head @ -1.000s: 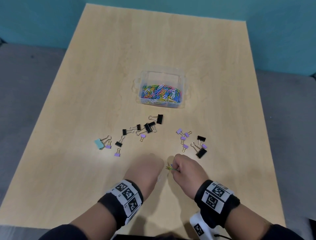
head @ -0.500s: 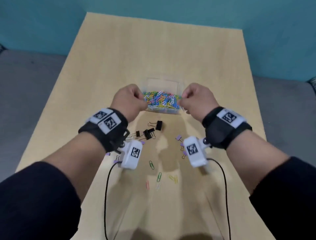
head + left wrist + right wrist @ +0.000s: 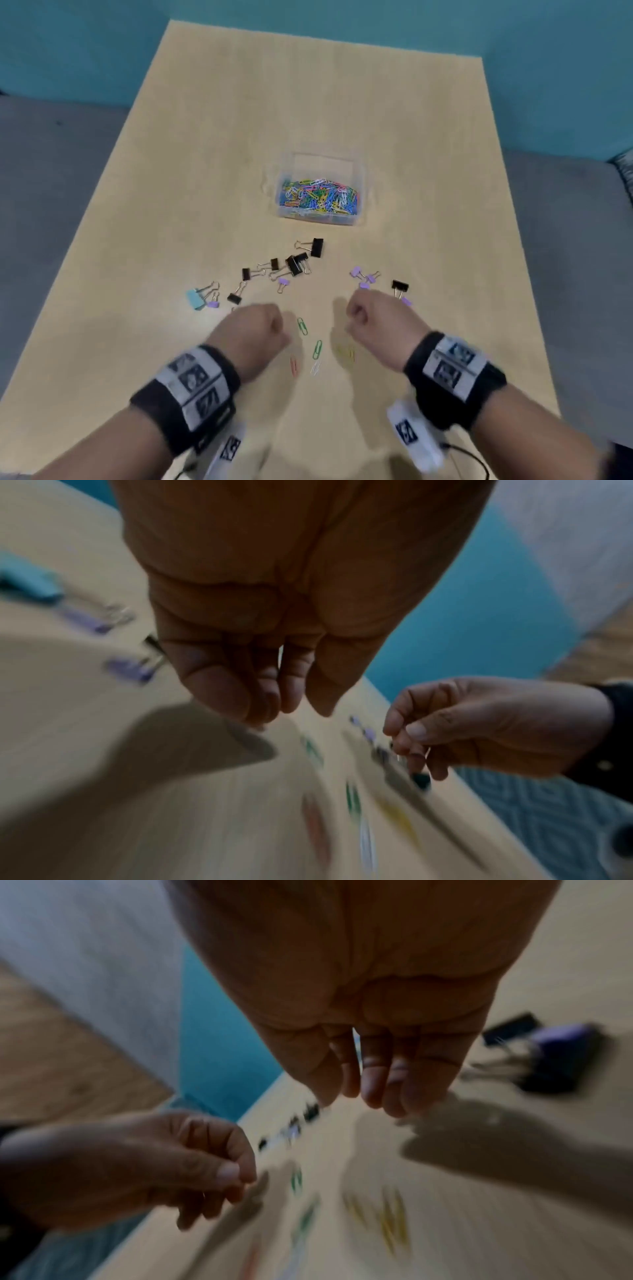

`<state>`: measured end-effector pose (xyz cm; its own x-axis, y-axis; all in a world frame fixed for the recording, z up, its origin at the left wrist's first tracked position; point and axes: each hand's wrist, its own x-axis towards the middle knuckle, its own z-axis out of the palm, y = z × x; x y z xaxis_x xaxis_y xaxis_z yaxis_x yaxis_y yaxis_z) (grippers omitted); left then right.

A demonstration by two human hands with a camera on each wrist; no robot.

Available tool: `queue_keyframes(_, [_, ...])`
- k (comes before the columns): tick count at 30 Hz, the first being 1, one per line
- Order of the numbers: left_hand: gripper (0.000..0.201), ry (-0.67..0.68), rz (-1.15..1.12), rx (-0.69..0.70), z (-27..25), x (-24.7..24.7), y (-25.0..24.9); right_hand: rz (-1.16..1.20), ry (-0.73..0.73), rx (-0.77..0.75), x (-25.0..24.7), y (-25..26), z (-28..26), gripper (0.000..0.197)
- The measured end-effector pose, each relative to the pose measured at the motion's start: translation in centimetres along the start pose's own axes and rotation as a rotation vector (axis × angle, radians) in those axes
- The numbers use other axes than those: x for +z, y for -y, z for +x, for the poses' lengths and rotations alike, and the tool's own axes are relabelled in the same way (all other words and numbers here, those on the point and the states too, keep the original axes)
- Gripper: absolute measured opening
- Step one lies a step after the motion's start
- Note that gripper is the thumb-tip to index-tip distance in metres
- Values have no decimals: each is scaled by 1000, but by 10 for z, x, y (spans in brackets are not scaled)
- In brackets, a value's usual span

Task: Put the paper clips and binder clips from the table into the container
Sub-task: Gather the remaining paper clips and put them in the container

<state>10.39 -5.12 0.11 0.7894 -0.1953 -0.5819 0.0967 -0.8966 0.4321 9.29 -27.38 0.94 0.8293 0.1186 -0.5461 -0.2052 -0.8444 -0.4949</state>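
A clear plastic container [image 3: 360, 192] holding many coloured paper clips stands mid-table. In front of it lie black binder clips [image 3: 317, 247], purple binder clips [image 3: 356, 272] and a light-blue binder clip [image 3: 194, 298]. Nearer me lie loose paper clips: two green paper clips [image 3: 302, 326], a red paper clip [image 3: 294, 366], a white paper clip [image 3: 315, 367] and yellow paper clips [image 3: 346, 353]. My left hand [image 3: 270, 325] [image 3: 284, 710] hovers just left of them, fingers curled, thumb against forefinger, nothing seen in it. My right hand [image 3: 358, 313] [image 3: 346, 1096] hovers just right of them, curled likewise and empty.
The wooden table [image 3: 308, 102] ends in a blue wall behind and grey floor at both sides. Another black binder clip [image 3: 399, 285] and a purple binder clip [image 3: 406, 301] lie just beyond my right hand. Both wrist views are motion-blurred.
Half a second ago both hands were up at the container's near corners. They have come back toward me and now hang over the loose paper clips near the table's front.
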Motion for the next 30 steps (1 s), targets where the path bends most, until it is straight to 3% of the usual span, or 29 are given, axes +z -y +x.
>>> queue_keyframes(2, [28,11,-16,-30,-19,29,4,-93,42,10,30,-10,-20,15])
queue_keyframes(7, [25,-183,49,61,-27,57,-3,-140,-130,13,58,-5,-31,14])
queue_keyframes(9, [19,-189,76,86,-25,61,-4,-142,-140,25,62,0,-30,10])
queue_keyframes(12, [11,-179,136,145,-24,65,-5,-138,-144,36,64,5,-27,23])
queue_keyframes(18, [24,-160,257,222,-30,71,-13,-101,-135,31,64,10,-23,31])
queue_keyframes(20, [23,-182,151,200,-33,70,-10,-119,-136,22,64,9,-23,30])
queue_keyframes(23, [27,-245,-196,115,-35,69,-5,-169,-138,-10,64,5,-26,27])
queue_keyframes(27, [19,-169,-796,-159,-37,68,-11,19,-192,42,60,-2,-29,22])
queue_keyframes(28, [18,-152,-853,-199,-36,69,-13,71,-215,57,59,-6,-30,21])
queue_keyframes(30, [15,-128,-747,-184,-36,68,-17,85,-242,78,59,-13,-32,15])
